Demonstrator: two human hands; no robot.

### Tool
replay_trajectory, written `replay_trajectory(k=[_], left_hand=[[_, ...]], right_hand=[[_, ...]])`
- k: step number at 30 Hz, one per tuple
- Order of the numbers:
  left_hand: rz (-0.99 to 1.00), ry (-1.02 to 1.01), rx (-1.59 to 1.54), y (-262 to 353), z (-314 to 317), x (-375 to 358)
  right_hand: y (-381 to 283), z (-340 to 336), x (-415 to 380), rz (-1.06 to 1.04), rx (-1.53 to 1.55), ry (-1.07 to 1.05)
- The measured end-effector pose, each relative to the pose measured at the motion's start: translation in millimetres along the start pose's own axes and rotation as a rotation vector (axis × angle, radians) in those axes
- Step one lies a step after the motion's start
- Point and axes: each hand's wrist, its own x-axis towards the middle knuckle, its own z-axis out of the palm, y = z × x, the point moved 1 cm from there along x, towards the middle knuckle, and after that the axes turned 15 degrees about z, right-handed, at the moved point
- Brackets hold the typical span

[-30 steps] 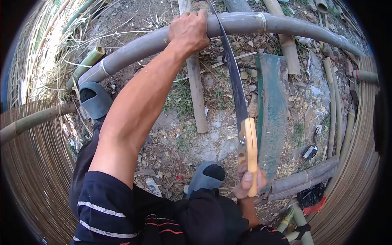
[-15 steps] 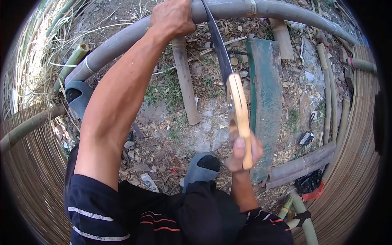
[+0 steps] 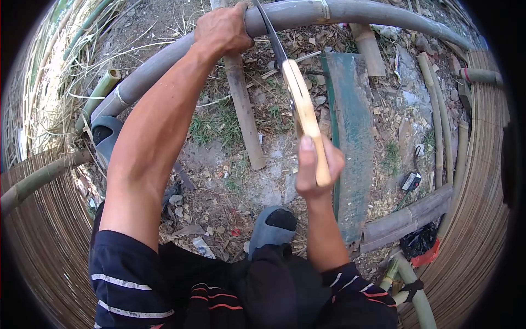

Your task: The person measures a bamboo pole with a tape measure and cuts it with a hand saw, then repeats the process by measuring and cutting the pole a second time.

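My right hand [image 3: 320, 164] is closed around the pale wooden handle of a handsaw [image 3: 300, 93]. The saw's dark blade runs up and away from me, its upper part against a thick grey bamboo pole [image 3: 290, 16] that crosses the top of the view. My left hand [image 3: 223, 30] grips that pole just left of the blade. A shorter bamboo piece [image 3: 244, 115] extends toward me from under the pole, below my left hand. The blade's far end is cut off by the top edge of the view.
A worn green board [image 3: 353, 137] lies right of the saw. A tape measure [image 3: 410, 181], a split bamboo length [image 3: 408, 219] and a black plastic bag [image 3: 419, 241] are farther right. Bamboo strips [image 3: 46, 98] pile up at left. My sandalled foot [image 3: 272, 227] is below.
My right hand has pushed the saw up and away from me, so more blade passes beyond the pole. My left hand keeps hold of the pole.
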Motion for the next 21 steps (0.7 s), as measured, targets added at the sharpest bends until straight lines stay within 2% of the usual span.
replay_trajectory(k=[2,4,5,6,7,8,10,11,13,15,16,18,19,21], left_hand=[[-0.022,-0.059,0.025,1,-8,-3],[-0.011,-0.082,-0.021,1,-14,-2],[-0.011,-0.077,-0.028,-2,-12,1],[0.009,-0.064,-0.022,-7,-5,4],[0.027,-0.058,-0.012,-12,2,5],[0.01,-0.057,-0.006,-14,-2,4],[-0.015,-0.051,-0.038,-1,-12,0],[0.009,-0.013,-0.05,-2,-9,-1],[0.007,-0.014,-0.049,2,-14,-2],[-0.018,-0.052,-0.06,4,-18,-3],[-0.021,-0.058,-0.051,4,-20,-10],[0.102,0.109,0.081,3,-23,-15],[0.097,0.118,0.072,1,-22,-8],[0.041,-0.145,0.047,-5,-14,6]], right_hand=[[-9,40,61,0.02,0.15,0.0],[-9,25,32,0.014,0.068,-0.002],[0,1,-6,0.047,0.018,-0.034],[17,-22,-48,-0.01,-0.021,-0.013],[36,-43,-87,0.027,0.128,-0.036],[39,-62,-112,0.026,0.13,-0.043],[27,-55,-106,0.072,0.136,-0.05],[17,-52,-95,0.097,0.127,-0.037],[6,-9,-16,0.025,-0.049,-0.007],[-7,40,60,0.005,0.095,0.007],[-10,51,73,0.01,0.168,0.005],[-8,25,35,-0.013,0.092,0.002],[8,-2,-5,-0.011,-0.011,-0.034],[36,-46,-81,-0.049,0.064,-0.018]])
